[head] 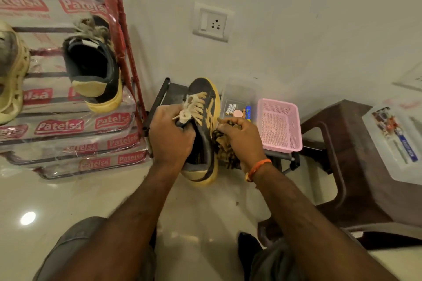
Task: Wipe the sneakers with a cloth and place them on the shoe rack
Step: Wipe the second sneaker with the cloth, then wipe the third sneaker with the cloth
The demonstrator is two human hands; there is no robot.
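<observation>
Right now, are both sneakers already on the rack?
No: one sneaker sits on the rack, but the left hand grips the other sneaker while the right hand holds the cloth against it.

Your left hand [170,134] covers the collar and tongue of the sneaker [203,130], hiding the fingers inside. The cloth [225,146] is mostly buried under your right hand [239,137]. The beige clog [10,75] is cut by the left edge. Print on the batteries [231,109] is too small to read.
</observation>
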